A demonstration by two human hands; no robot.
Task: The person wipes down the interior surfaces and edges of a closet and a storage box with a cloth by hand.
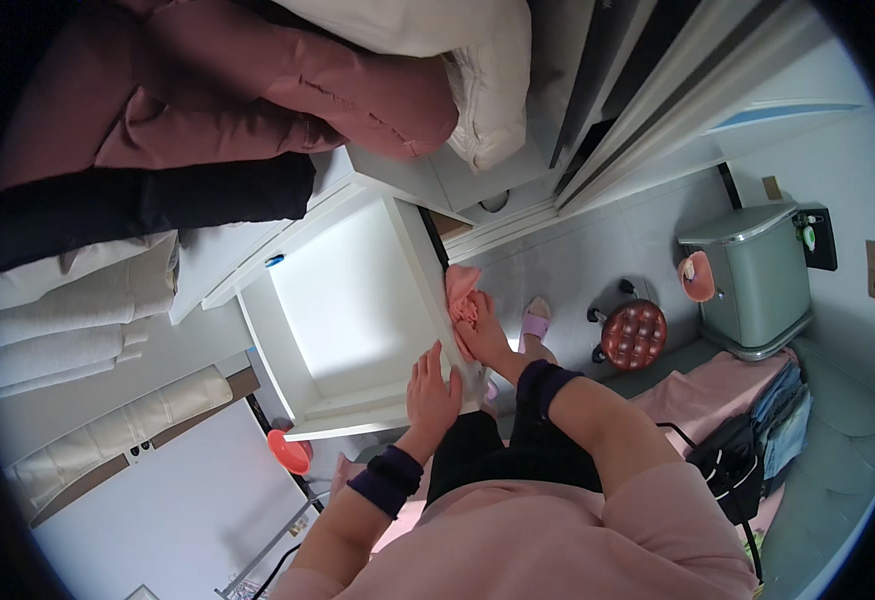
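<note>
An open white drawer [355,292], pulled out of a white wardrobe, lies before me with a small blue item [275,261] at its back edge. My right hand [484,330] holds a crumpled pink cloth [462,289] against the outside of the drawer's right side wall. Over the drawer's front corner is my left hand [433,394], its fingers spread and nothing in it; whether it touches the drawer's edge I cannot tell. Both forearms wear dark purple bands.
Coats and sweaters [362,97] hang above the drawer. To the right stand a tufted brown stool [634,334] on casters and a grey-green cabinet [752,277] with a pink bin [697,277]. A black bag [730,465] and folded jeans [786,420] lie on a sofa. A red basin [289,451] is at lower left.
</note>
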